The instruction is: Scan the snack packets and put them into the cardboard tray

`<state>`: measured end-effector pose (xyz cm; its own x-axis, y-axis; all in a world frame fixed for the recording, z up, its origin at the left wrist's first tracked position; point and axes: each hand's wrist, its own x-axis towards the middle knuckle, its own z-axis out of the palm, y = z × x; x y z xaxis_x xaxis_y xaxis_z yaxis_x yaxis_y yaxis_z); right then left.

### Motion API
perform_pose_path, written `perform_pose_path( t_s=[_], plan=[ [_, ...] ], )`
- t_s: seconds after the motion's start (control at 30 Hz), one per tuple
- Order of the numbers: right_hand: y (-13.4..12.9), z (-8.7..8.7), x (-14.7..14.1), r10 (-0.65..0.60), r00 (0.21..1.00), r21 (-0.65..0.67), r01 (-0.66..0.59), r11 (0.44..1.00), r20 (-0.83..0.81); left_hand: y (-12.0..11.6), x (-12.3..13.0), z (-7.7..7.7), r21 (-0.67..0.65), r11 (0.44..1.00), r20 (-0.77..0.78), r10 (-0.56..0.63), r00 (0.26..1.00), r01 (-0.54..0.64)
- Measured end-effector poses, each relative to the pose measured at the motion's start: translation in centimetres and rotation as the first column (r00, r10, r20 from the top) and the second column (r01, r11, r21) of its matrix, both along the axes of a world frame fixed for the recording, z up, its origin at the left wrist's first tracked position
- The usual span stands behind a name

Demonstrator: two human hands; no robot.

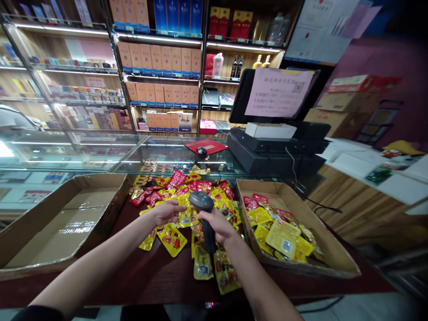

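Observation:
My right hand [219,226] is wrapped round the handle of a dark barcode scanner [201,201], whose head points forward over the packets. Just left of it, my left hand [168,212] pinches the edge of a yellow packet [186,217] with its barcode facing up. A heap of red and yellow snack packets [176,179] spreads over the dark red counter [140,278] around and beyond both hands. Two yellow packets [203,264] lie near the counter's front edge, below the scanner.
An open cardboard tray [297,207] at the right holds several packets. Another cardboard tray [90,209] stands at the left with nothing visible in it. Behind are a glass case [133,154], a red mat [214,146] with a mouse, a monitor [242,96] and stocked shelves.

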<state>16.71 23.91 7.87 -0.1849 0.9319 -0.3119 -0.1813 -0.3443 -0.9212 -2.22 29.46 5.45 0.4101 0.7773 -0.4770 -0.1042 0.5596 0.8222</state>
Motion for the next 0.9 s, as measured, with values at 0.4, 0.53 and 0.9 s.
perform_pose_path(
  t_s=[0.4,0.53,0.9],
  plan=[
    [-1.6,-0.9,-0.1,-0.078,0.997,0.16,0.076,0.984,0.011,6.2,1.9,2.2,0.1,0.984,-0.059,0.156,0.986,-0.15],
    [-2.3,-0.5,-0.9,-0.042,0.997,0.094,0.048,0.994,-0.06,7.4,2.5,3.4,0.119,0.982,-0.069,0.154,0.986,-0.145],
    [-2.9,-0.9,-1.7,-0.05,0.99,0.128,0.033,0.991,0.133,7.9,2.2,3.4,0.146,0.985,-0.101,0.108,0.989,-0.093]
  ],
)
